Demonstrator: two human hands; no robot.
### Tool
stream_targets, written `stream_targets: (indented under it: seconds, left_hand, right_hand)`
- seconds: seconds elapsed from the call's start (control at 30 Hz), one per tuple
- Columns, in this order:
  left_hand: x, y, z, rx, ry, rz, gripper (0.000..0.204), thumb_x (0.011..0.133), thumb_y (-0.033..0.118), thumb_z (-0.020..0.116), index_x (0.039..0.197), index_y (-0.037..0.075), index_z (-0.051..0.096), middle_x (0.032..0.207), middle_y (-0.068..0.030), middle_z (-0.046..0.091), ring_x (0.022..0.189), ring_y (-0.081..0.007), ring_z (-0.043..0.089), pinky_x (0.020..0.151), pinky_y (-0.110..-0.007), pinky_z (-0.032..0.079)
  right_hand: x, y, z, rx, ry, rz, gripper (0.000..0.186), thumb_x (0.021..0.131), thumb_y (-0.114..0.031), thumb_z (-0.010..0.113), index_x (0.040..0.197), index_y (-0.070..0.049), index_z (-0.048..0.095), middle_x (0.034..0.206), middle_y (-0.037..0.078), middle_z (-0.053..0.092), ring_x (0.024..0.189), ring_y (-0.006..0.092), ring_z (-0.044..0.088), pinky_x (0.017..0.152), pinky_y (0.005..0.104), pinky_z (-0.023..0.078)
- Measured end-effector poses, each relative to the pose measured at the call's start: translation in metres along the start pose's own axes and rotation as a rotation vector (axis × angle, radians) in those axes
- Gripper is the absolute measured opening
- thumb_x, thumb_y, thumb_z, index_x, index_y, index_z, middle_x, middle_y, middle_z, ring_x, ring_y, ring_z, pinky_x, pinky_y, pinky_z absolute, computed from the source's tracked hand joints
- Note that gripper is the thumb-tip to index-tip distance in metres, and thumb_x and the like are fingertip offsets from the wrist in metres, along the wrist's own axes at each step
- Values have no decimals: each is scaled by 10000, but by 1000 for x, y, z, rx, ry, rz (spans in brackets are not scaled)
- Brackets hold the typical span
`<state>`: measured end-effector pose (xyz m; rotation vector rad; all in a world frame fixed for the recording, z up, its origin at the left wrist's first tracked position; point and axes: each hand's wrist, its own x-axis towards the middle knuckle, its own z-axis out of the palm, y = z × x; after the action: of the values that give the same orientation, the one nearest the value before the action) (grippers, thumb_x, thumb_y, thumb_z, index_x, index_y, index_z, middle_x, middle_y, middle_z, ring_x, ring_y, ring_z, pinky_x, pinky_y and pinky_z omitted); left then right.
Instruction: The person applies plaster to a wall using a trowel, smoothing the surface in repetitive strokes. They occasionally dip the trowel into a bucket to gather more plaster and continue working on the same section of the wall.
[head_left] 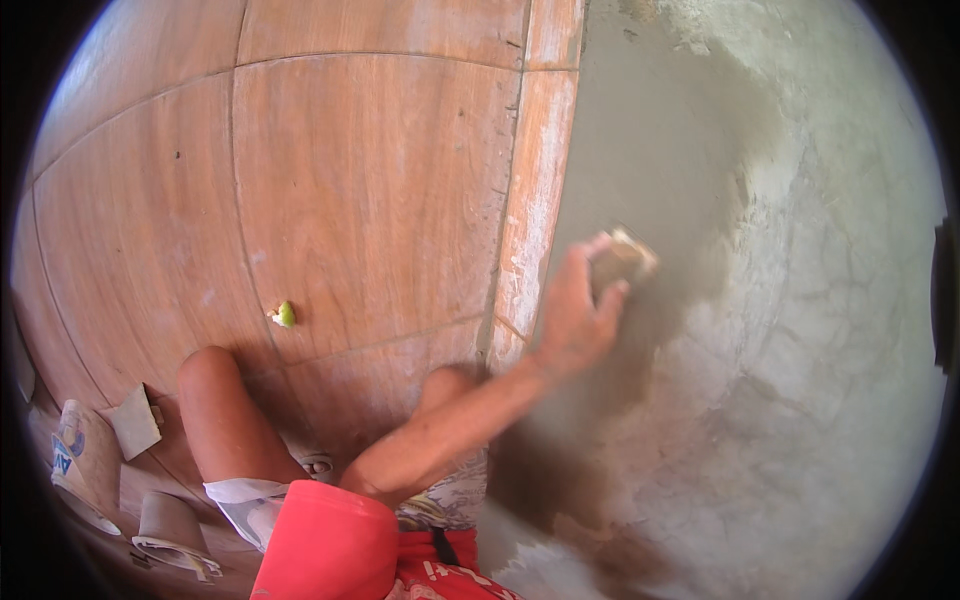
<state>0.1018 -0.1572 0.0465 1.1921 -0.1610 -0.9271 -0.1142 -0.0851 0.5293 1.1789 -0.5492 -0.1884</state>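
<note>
Left grip [578, 318] holds blurred block [620, 262]; paper sack [88, 450]: contents hidden.

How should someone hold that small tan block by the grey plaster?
Probably by opposite sides of the tan block, coming from the person's side, as the left hand does: fingers at its left, thumb at its lower right. It looks small enough for one hand to span. Blur hides its exact shape.

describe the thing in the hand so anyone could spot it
Right of the wood-look tiles lies a grey surface with a darker patch. Over that patch, the left hand grips a small, blurred block, its pale edge brighter than the patch.
</note>
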Motion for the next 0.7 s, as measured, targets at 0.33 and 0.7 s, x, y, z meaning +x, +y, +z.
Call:
stream_targets:
  seconds: [0.33,0.7]
  left_hand:
    - [-8,-17,-22,-168,206,-60,496,908,33,618,1347,-61,407,1238,-229,564,1168,-286,564,997,-385,460]
    - [-173,64,26,-64,-382,80,535,894,90,680,1354,-25,431,1288,-195,564,1208,-293,561,1029,-386,439]
  right_hand:
    - [-28,32,17,251,16,138,595,1051,-375,442,1412,96,398,1459,292,404,1348,463,380,1114,612,283]
    - [-10,14,16,277,-5,331,487,1020,-393,494,1472,-212,475,1541,153,394,1424,386,311,1142,570,265]
